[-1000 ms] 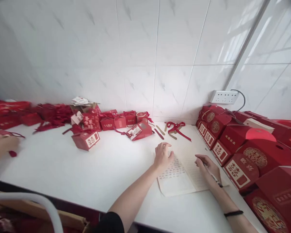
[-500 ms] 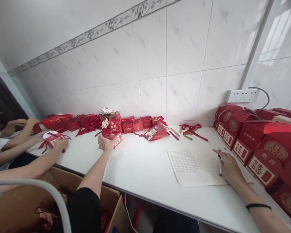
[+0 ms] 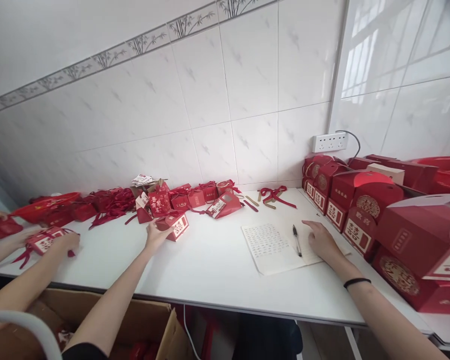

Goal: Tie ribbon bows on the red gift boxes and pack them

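My left hand (image 3: 155, 236) reaches far across the white counter (image 3: 210, 265) and its fingers close on the near side of a small red gift box (image 3: 174, 224). My right hand (image 3: 321, 240) rests on an open notebook (image 3: 273, 245), fingers loosely curled and holding nothing. A black pen (image 3: 296, 240) lies on the page just left of that hand. A black band circles my right wrist.
Small red boxes and ribbons (image 3: 187, 197) line the wall. Large red gift boxes (image 3: 363, 210) crowd the right side, below a white power strip (image 3: 329, 142). Another person's hands (image 3: 62, 243) hold a red box at the left. An open cardboard carton (image 3: 150, 325) sits under the counter.
My right hand has let go of the pen, which now lies on the notebook. My left hand went from the notebook to the small red box. The view swung left and up.
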`<state>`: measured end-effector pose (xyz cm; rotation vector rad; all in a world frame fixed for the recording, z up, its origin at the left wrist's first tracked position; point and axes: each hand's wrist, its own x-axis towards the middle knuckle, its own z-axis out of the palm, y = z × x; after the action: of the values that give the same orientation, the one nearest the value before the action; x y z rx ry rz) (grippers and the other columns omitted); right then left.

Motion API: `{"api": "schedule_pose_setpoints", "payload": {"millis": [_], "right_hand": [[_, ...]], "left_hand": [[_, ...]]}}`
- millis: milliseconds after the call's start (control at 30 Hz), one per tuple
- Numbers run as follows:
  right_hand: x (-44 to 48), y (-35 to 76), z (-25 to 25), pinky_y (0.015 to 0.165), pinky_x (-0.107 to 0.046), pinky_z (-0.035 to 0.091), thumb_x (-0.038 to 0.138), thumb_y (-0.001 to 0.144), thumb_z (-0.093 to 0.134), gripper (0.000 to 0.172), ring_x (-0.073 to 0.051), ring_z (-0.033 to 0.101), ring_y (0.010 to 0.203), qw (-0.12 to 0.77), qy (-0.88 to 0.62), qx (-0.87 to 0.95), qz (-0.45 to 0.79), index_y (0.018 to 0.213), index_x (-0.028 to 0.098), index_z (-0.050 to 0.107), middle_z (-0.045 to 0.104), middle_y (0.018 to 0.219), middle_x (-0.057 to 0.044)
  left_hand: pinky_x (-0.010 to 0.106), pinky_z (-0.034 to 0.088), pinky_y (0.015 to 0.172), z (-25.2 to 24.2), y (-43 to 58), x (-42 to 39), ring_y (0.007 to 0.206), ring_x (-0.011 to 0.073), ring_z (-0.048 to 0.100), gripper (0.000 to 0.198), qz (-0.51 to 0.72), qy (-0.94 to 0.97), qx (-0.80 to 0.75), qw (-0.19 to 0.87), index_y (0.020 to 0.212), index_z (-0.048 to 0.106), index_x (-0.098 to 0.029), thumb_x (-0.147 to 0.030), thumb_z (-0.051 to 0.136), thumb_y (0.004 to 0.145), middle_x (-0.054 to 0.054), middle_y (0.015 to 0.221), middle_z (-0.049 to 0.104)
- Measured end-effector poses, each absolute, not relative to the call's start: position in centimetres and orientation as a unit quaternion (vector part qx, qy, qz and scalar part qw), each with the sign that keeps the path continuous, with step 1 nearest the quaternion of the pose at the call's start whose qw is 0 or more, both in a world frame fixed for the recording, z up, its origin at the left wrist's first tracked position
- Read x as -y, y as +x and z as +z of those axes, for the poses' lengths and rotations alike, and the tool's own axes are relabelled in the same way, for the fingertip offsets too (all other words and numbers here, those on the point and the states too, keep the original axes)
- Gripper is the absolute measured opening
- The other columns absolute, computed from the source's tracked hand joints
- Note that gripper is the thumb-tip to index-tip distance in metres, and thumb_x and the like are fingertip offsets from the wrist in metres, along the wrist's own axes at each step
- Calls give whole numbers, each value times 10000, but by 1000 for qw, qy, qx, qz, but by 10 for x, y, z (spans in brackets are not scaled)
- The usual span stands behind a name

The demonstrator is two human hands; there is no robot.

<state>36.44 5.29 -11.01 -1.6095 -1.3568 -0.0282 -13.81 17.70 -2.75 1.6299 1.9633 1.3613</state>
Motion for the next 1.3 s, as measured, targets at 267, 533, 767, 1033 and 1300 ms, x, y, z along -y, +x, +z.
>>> {"api": "schedule_pose_setpoints", "payload": {"millis": [267,533,767,1033,1300], "right_hand": [[-19,326,-73,784,-402,485,420,835,409,281,-278,598,897,511,-620,595,23,852,205,589,629,950,-131],[41,226,-54,647,-289,437,561,910,325,471,-172,581,677,470,-527,639,304,736,184,548,631,697,-45],[17,220,-54,506,-263,379,740,757,418,580,-139,504,521,551,-518,516,402,674,175,516,537,564,-12],[14,206,-48,510,-248,377,635,708,575,484,-110,461,487,568,-475,512,436,569,192,438,508,503,15],[29,198,-59,584,-272,460,571,700,582,416,-136,537,574,599,-466,473,447,593,192,447,550,587,-2]], "left_hand": [[465,428,949,-47,-58,-87,1180,287,485,782,379,721,-510,279,1214,327,-211,-351,733,560,126,1284,443],[520,348,987,-44,-23,-4,1229,340,386,897,307,756,-505,281,1248,234,-195,-533,722,575,176,1298,366],[323,473,677,-33,-11,-12,817,180,561,566,428,649,-508,370,1130,343,-203,-606,479,756,67,1013,495],[242,442,602,-32,-8,-17,624,114,489,333,416,637,-421,494,642,421,-181,-459,573,745,-32,633,479],[314,483,695,-28,-15,-2,693,159,553,221,387,679,-383,492,721,491,-179,-391,546,746,10,735,543]]}}
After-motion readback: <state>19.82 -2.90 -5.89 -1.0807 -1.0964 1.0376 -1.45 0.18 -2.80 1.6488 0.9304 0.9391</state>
